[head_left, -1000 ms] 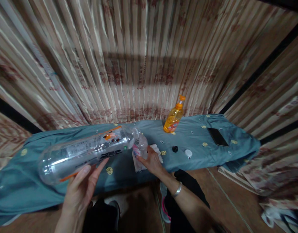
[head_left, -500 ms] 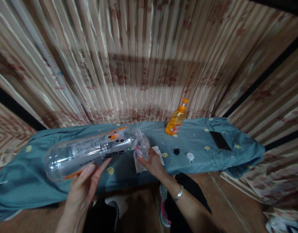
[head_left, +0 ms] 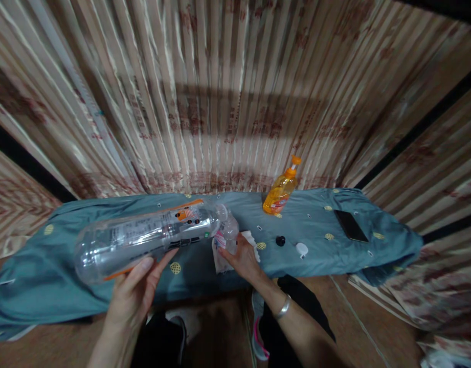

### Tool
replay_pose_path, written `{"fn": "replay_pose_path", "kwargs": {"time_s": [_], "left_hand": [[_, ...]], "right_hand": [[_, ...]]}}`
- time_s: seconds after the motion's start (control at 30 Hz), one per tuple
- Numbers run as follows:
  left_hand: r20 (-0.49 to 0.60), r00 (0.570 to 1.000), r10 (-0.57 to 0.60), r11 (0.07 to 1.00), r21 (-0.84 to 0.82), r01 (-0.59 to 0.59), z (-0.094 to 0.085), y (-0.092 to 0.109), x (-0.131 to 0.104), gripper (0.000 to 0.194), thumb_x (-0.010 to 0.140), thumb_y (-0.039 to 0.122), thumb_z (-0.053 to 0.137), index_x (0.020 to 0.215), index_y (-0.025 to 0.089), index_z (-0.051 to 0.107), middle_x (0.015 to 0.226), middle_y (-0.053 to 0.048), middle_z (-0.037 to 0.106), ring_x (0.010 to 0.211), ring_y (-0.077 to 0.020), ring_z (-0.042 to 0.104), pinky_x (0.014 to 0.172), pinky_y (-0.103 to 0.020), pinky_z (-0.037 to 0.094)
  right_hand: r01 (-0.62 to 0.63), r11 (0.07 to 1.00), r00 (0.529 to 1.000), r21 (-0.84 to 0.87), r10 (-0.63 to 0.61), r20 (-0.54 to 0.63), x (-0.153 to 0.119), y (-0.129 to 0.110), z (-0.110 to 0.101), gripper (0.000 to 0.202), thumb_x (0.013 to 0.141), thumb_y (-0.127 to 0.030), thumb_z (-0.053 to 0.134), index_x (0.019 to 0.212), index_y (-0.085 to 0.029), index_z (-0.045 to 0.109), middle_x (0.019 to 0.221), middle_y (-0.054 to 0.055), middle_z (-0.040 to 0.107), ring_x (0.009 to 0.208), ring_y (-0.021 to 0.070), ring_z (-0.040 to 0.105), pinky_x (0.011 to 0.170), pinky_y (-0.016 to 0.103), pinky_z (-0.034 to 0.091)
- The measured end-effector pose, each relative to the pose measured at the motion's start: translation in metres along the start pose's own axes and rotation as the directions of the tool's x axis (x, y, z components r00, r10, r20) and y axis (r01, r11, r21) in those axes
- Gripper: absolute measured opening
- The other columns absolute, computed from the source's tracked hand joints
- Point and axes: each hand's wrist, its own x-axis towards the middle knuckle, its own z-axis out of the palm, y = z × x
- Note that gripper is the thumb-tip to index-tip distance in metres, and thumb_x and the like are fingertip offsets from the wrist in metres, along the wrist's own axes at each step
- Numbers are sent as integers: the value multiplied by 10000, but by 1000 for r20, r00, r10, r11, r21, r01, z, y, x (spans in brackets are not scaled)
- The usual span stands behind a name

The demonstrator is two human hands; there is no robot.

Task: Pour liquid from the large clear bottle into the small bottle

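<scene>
My left hand (head_left: 139, 278) supports a large clear plastic bottle (head_left: 143, 236) with an orange-edged label, lying nearly level with its neck to the right. That uncapped neck meets the mouth of a small clear bottle (head_left: 230, 227) with a pink label. My right hand (head_left: 241, 258) is closed around this small bottle, which stands roughly upright over a pale cloth (head_left: 222, 265). Whether any liquid passes between the two I cannot tell. To the right lie a black cap (head_left: 280, 240) and a white cap (head_left: 301, 249).
An orange pump bottle (head_left: 278, 198) stands toward the back. A dark phone (head_left: 351, 226) lies at the right on the teal patterned cover (head_left: 315, 225). Behind hangs a striped curtain (head_left: 227, 102); dark poles (head_left: 419, 122) slant at both sides.
The large bottle has shifted slightly right and a touch higher at its base, its neck closer over the small bottle. Both hands keep their hold.
</scene>
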Motion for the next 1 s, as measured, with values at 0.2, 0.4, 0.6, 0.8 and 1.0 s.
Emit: {"fn": "replay_pose_path", "kwargs": {"time_s": [0.2,0.4,0.6,0.8,1.0], "left_hand": [[22,1000,20,1000,5,-20,-1,-2,1,308,444,304,911,586,242,644,671,29,679,1016,-317,655,1029,-667,438],[-20,1000,6,1000,15,-6,3,-1,0,362,376,329,929,589,235,652,721,14,699,1065,-339,627,997,-658,476],[-15,1000,9,1000,10,-9,4,1,-1,357,399,305,926,670,261,698,753,31,708,1056,-315,633,1007,-645,480],[-6,1000,2,1000,11,-2,2,-1,-1,343,402,315,927,639,248,688,753,43,711,1006,-280,648,1015,-612,490],[3,1000,9,1000,3,-9,-1,-2,1,326,421,295,925,569,237,640,698,64,684,897,-214,662,1011,-573,506]], "right_hand": [[-1,1000,1000,-3,1,-23,0,3,3,422,769,-383,707,1114,-167,596,1007,114,700,961,284,679,829,398,549],[5,1000,1000,20,-4,-22,0,5,4,453,765,-376,710,1142,-156,591,1032,127,703,984,294,678,857,413,548],[1,1000,1000,21,-1,-10,0,1,1,446,775,-380,707,1132,-136,595,1036,138,700,992,299,675,859,418,545],[22,999,1000,35,-22,-9,1,-1,-1,395,778,-368,711,1100,-165,605,1023,111,709,973,276,683,842,384,548],[51,998,998,23,-50,-26,1,2,1,438,778,-379,709,1135,-149,600,1042,127,707,997,283,681,857,393,547]]}}
